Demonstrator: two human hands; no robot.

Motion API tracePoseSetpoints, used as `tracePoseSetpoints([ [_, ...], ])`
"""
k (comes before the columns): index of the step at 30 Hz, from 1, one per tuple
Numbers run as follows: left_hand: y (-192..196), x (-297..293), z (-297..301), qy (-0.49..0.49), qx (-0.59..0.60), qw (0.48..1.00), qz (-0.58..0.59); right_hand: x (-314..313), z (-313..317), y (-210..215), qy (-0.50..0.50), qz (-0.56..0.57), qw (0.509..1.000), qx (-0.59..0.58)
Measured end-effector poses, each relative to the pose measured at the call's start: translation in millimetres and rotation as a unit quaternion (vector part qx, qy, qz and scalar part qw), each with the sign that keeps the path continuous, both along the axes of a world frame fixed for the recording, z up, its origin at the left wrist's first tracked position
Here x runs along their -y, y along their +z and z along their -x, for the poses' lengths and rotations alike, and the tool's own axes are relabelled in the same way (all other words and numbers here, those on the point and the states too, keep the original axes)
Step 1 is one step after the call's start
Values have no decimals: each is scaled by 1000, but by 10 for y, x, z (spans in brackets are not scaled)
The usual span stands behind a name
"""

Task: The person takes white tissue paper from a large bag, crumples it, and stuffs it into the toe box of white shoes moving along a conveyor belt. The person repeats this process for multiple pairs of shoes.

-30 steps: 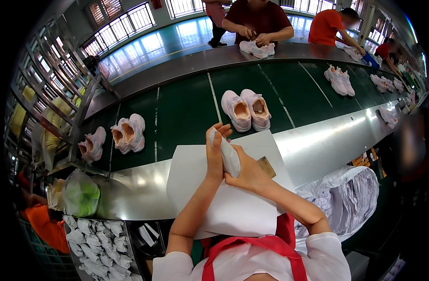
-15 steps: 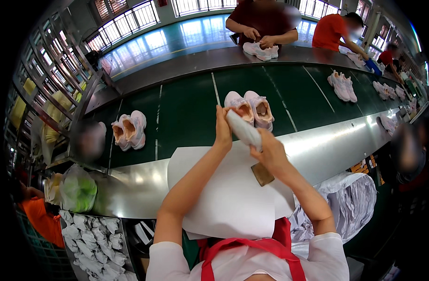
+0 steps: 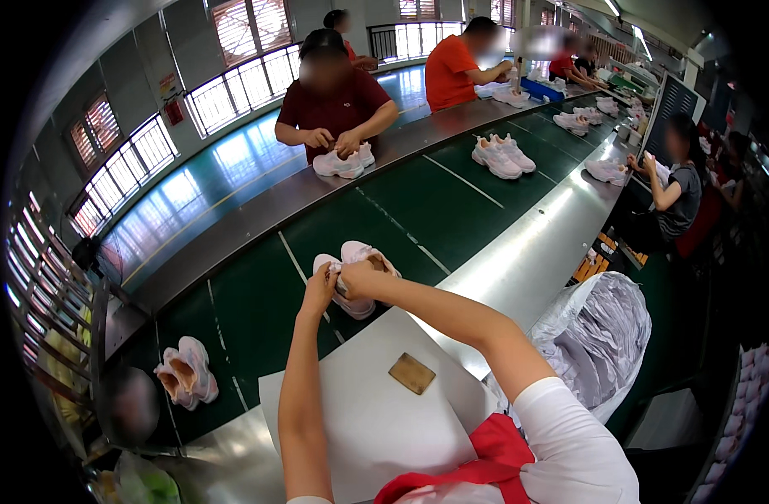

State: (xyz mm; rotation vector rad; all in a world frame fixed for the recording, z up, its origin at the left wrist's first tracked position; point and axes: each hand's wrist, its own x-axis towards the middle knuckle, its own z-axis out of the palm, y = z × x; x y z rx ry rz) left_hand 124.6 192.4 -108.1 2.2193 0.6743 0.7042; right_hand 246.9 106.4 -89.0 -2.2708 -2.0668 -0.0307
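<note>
A pair of pale pink sneakers (image 3: pixel 358 307) stands on the green conveyor belt (image 3: pixel 258 319) ahead of me. My left hand (image 3: pixel 319 291) is closed on the upper edge of the left sneaker. At that shoe's opening my right hand (image 3: pixel 361 280) is closed round a white paper wad (image 3: pixel 342 286), which is mostly hidden by the fingers and the shoe. Nearer to me, large white sheets (image 3: pixel 351 412) cover the metal ledge, with a small brown block (image 3: pixel 412 373) lying on them.
Another pair of sneakers (image 3: pixel 187 374) sits on the belt at left, and one more pair (image 3: pixel 502 157) farther right. Across the belt a person in dark red (image 3: pixel 334 109) handles a shoe. At my right stands a white sack (image 3: pixel 607 336) of crumpled paper; a metal rack (image 3: pixel 53 311) is at left.
The white paper wad, held in front of the sneakers before, is now at the left shoe's opening. Both hands have moved onto that shoe. My view has turned to the right.
</note>
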Motion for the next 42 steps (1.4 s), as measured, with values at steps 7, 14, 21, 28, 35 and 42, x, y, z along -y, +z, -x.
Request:
tracePoseSetpoints([
  [7,-125,-178,68,-1,-22,999,34,-191,22,253,152,77,985,18],
  [14,-5,-125,167,-23,-69,995,64,28,98,257,23,-7,999,23],
  [21,-113,10,-163,60,-74,993,-76,-208,-6,-108,32,-148,988,44],
  [28,-139,-87,-103,31,-62,997,-16,28,1,100,9,-166,984,-61],
  [35,747,1368,1191,-166,-39,961,-217,2164,650,716,-92,-99,973,-186],
  [42,463,2280,1788,-194,-248,929,-194,2424,996,395,-89,-154,966,-189],
])
